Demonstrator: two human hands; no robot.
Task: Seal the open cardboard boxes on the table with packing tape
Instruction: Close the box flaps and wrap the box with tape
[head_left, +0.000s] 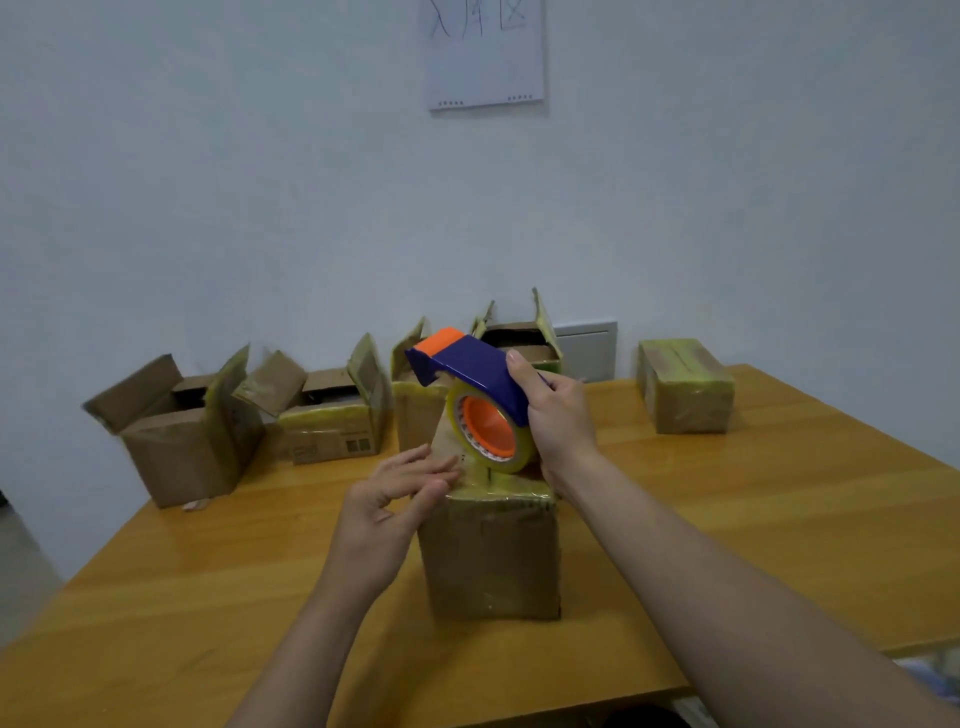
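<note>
DESK: What does the frame show?

PHOTOGRAPHER: A worker at a wooden table (779, 519) holds a blue-and-orange dispenser (467, 364) over the near box (491, 556), which stands at the table's front, in the middle. The right hand (558, 421) grips the dispenser's shell, with the roll (491, 431) just above the box top. The left hand (395, 499) is loose and holds nothing, its fingers nearly straight and their tips at the top's left edge.

DESK: Is the box taped?

PHOTOGRAPHER: Yellowish tape lies glossy across the top and down over the front lip. Whether a strip runs from the roll to the box is not clear.

DESK: What does the step call for?

PHOTOGRAPHER: Most likely, finishing this seam. The left hand should flatten the tape along the flap joint, pressing outward so no bubble is trapped. It should also brace the box while the right hand tilts the dispenser until the blade bites and cuts the strip clean. A light box may tip or slide under the pull, so the bracing hand matters.

DESK: And the rest?

PHOTOGRAPHER: Four open boxes (176, 441) line the back, flaps up. One sealed box (685, 387) sits apart at far right.
</note>
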